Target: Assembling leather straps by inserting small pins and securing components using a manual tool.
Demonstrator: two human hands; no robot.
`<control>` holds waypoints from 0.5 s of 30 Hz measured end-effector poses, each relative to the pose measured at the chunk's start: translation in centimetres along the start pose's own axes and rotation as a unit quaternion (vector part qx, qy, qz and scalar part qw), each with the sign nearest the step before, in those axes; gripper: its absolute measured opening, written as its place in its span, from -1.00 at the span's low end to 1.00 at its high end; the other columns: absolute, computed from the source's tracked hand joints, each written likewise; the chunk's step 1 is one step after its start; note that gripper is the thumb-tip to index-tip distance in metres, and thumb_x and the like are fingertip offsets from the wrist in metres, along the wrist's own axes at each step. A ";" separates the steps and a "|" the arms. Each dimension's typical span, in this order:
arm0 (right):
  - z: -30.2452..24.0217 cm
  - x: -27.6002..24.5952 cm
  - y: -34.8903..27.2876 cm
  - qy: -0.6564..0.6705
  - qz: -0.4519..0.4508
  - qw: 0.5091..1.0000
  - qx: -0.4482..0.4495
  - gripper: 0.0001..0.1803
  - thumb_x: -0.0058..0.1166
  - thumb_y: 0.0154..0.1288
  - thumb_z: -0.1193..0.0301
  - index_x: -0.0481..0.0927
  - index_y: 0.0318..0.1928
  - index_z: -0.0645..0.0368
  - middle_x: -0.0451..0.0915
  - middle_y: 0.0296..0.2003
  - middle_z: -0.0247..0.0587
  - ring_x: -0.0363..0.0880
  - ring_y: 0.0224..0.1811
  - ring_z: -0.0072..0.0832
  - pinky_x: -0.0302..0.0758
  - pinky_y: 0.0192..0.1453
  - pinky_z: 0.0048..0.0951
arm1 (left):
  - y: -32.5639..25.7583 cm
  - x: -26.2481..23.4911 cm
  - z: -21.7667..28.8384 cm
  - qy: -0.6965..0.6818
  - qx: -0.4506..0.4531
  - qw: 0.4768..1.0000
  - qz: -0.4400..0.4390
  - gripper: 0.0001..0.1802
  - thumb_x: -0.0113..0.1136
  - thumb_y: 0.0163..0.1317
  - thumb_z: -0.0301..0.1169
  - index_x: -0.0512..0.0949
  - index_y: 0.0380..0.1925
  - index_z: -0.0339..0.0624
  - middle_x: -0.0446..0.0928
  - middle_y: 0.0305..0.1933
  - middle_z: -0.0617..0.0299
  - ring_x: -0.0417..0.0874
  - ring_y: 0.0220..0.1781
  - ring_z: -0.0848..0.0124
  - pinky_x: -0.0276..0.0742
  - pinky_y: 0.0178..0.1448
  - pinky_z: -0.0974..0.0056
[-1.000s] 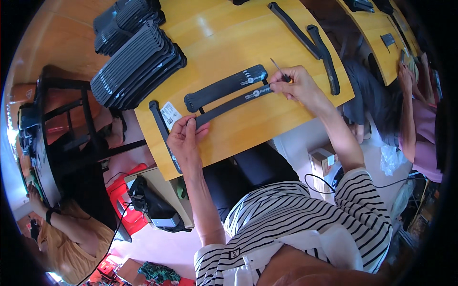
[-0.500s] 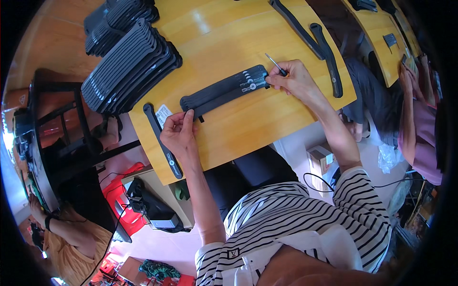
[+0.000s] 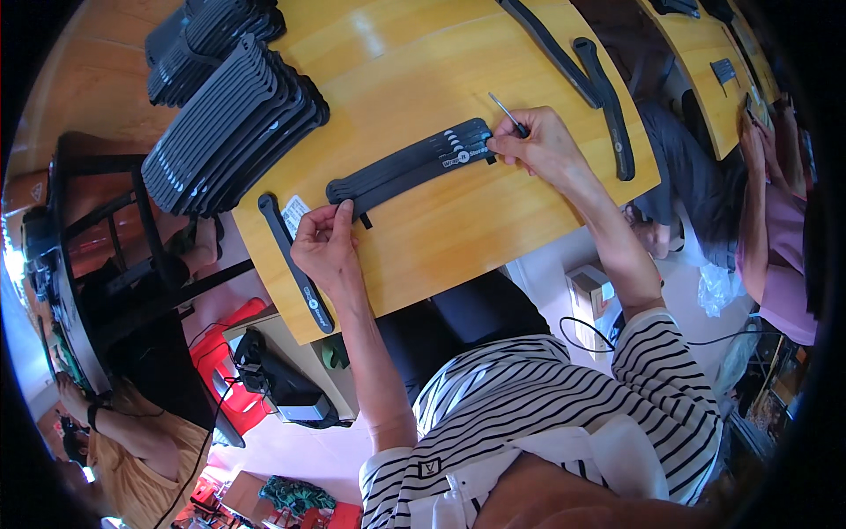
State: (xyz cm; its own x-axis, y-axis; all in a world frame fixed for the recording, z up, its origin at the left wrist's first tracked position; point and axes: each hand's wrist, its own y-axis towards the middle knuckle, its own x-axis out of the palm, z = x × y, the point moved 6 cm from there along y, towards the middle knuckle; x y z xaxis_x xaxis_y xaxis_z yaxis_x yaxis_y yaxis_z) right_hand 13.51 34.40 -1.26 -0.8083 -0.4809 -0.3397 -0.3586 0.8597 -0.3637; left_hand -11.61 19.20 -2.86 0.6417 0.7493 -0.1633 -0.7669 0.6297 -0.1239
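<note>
Black strap (image 3: 414, 183): now lying against the layered straps (image 3: 401, 160) on the yellow table (image 3: 423, 242), no longer standing apart; the set is apparently gaining a layer. Left hand (image 3: 328, 251): pinching its left end. Right hand (image 3: 544, 145): pinching its right end (also clasping a screwdriver-like tool (image 3: 522, 131)).

Black straps (image 3: 407, 170), white print (image 3: 463, 158); yellow tabletop (image 3: 423, 251); black-striped white shirt (image 3: 520, 388); co-worker's mauve top (image 3: 782, 273).

Thin tool (image 3: 520, 129) partly hidden by right hand (image 3: 542, 143), white label (image 3: 293, 211) by left hand (image 3: 325, 249), far strap stack (image 3: 220, 40) cropped at top
</note>
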 end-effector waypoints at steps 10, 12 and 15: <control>0.3 0.0 0.1 0.000 -0.003 1.000 0.002 -0.86 0.17 0.01 0.41 0.54 -0.54 0.22 0.46 -0.71 -0.38 0.36 -0.68 -0.71 0.24 -0.65 -0.64 | 0.2 0.1 -0.3 -0.009 0.005 1.000 0.002 -0.87 0.30 0.00 -0.52 0.52 -0.52 -0.29 0.44 -0.65 0.34 0.33 -0.69 0.69 0.20 -0.64 0.59; 0.5 0.0 0.2 -0.008 0.003 1.000 0.005 -0.86 0.18 0.01 0.41 0.55 -0.54 0.22 0.46 -0.71 -0.38 0.36 -0.68 -0.71 0.24 -0.65 -0.64 | 0.1 0.2 -0.2 -0.008 0.009 1.000 0.000 -0.87 0.30 0.01 -0.52 0.52 -0.52 -0.30 0.44 -0.65 0.34 0.34 -0.69 0.69 0.20 -0.64 0.60; 0.4 0.1 0.1 0.003 0.004 1.000 -0.001 -0.87 0.17 0.05 0.44 0.52 -0.51 0.22 0.41 -0.71 -0.42 0.25 -0.73 -0.78 0.09 -0.72 -0.71 | 0.0 0.1 -0.1 -0.005 0.006 1.000 -0.002 -0.87 0.29 0.02 -0.51 0.51 -0.52 -0.30 0.44 -0.65 0.35 0.34 -0.69 0.69 0.20 -0.64 0.60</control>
State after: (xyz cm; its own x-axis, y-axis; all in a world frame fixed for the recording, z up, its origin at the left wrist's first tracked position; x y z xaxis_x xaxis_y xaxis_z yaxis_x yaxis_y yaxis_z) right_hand 13.61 34.36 -1.65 -0.8140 -0.4725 -0.3379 -0.3524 0.8640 -0.3595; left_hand -11.51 19.30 -2.94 0.6452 0.7487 -0.1521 -0.7639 0.6354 -0.1127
